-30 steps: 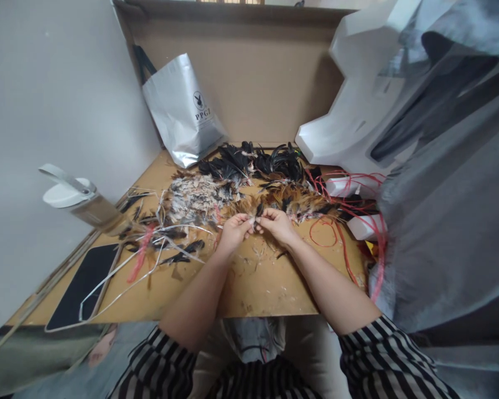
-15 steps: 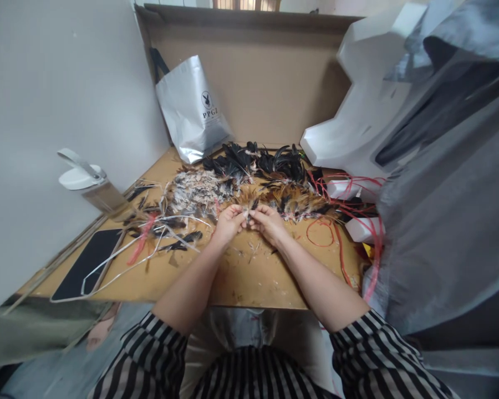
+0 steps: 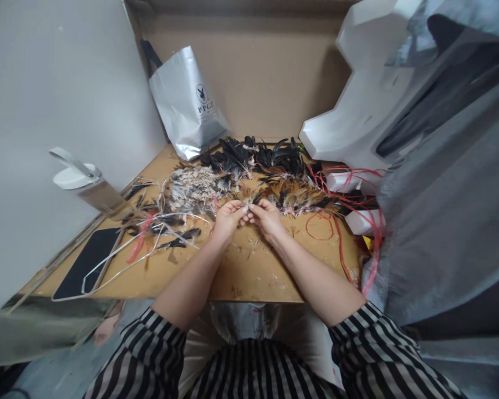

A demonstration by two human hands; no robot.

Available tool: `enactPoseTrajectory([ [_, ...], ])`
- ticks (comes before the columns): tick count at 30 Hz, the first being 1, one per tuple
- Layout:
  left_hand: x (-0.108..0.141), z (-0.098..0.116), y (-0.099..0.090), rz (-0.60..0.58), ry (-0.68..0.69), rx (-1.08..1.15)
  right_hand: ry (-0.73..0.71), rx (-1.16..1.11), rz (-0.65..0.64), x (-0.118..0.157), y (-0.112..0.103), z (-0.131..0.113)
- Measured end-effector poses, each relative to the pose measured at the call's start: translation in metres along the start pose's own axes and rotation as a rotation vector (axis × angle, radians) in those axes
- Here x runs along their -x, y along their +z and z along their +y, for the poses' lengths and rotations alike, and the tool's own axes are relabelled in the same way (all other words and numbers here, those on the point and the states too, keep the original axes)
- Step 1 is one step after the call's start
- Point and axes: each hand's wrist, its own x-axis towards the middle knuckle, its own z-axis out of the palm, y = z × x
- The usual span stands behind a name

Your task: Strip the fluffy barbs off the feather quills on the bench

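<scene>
Across the yellow-brown bench (image 3: 258, 280), a brown feather tuft (image 3: 248, 195) is poking up near the middle, and both hands are pinching its base, left hand (image 3: 228, 219) and right hand (image 3: 269, 218) meeting at the fingertips! Just right, brown-and-black feathers (image 3: 297, 194) are spreading out; to the left, pale feathers (image 3: 195, 185) are heaping up, and black feathers (image 3: 233, 155) are lying behind. Farther out, red strings (image 3: 341, 244) are trailing right, a phone (image 3: 87, 260) is lying left, and a silver bag (image 3: 185, 102) is leaning at the back.
</scene>
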Motion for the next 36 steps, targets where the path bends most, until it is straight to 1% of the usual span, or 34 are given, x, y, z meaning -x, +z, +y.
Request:
enactPoseTrajectory([
  [3,0.002,0.007,0.000,-0.061,-0.060,-0.013,-0.105,0.071,0.000,0.000,0.000,-0.002],
  [7,0.001,0.009,-0.002,-0.040,-0.100,-0.075,-0.117,0.113,-0.019,0.002,0.000,-0.005],
  [10,0.000,0.007,-0.006,-0.040,-0.083,-0.113,-0.111,0.128,-0.032,0.004,0.000,-0.008],
  [13,0.000,0.004,-0.007,-0.057,-0.051,-0.133,-0.139,0.173,-0.037,0.005,0.001,-0.010],
  [15,0.000,0.004,-0.006,-0.034,-0.036,-0.121,-0.149,0.178,-0.024,0.005,0.002,-0.009],
  [18,0.001,0.003,-0.002,0.022,-0.041,-0.030,-0.068,0.069,0.023,0.002,0.003,-0.004],
  [20,0.002,0.003,0.001,0.034,-0.065,0.036,-0.005,-0.003,0.029,0.000,0.004,0.000],
  [21,0.002,0.003,0.001,0.036,-0.076,0.053,0.003,-0.012,0.030,0.000,0.004,0.001],
  [24,0.001,0.003,0.001,0.040,-0.104,0.043,-0.052,0.051,0.033,-0.002,0.002,0.002],
  [28,0.000,0.004,-0.002,-0.010,-0.142,-0.012,-0.149,0.116,0.006,-0.002,-0.002,-0.002],
  [30,0.000,0.005,-0.003,-0.016,-0.140,-0.026,-0.166,0.120,-0.008,-0.002,-0.002,-0.003],
  [32,0.000,0.005,-0.003,-0.003,-0.107,-0.023,-0.118,0.082,-0.023,-0.002,-0.001,-0.002],
  [36,-0.001,0.002,-0.003,0.029,-0.029,-0.004,0.044,-0.077,-0.049,0.000,0.003,0.002],
])
